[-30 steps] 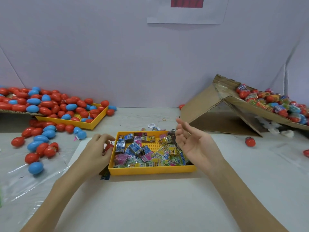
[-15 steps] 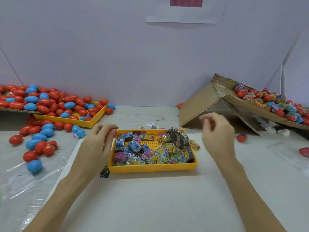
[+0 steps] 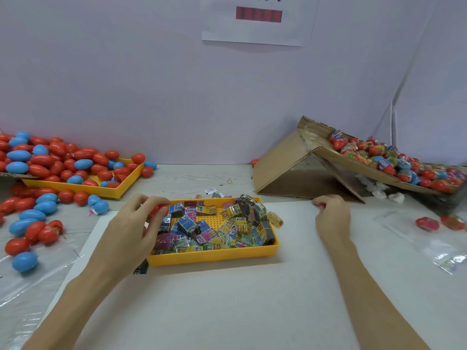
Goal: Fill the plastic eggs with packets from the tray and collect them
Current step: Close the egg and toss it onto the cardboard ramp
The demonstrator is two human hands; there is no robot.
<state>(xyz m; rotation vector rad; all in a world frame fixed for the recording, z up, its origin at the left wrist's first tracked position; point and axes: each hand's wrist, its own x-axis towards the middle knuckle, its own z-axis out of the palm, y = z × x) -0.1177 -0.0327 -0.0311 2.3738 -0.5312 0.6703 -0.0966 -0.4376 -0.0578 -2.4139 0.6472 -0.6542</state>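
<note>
Your left hand (image 3: 131, 231) sits at nine o'clock of the yellow tray (image 3: 214, 256), fingers curled around a red egg (image 3: 158, 210) at the tray's near-left rim. Your right hand (image 3: 332, 218) rests on the bench (image 3: 227, 311) at three o'clock of the tray, fingers curled, pinching something small and red. The tray is heaped with colourful packets (image 3: 217, 228). Farther off, at ten o'clock, red and blue eggs (image 3: 63, 165) overflow a second tray (image 3: 83, 189); at two o'clock, wrapped eggs (image 3: 394, 160) lie on a cardboard ramp (image 3: 283, 168).
</note>
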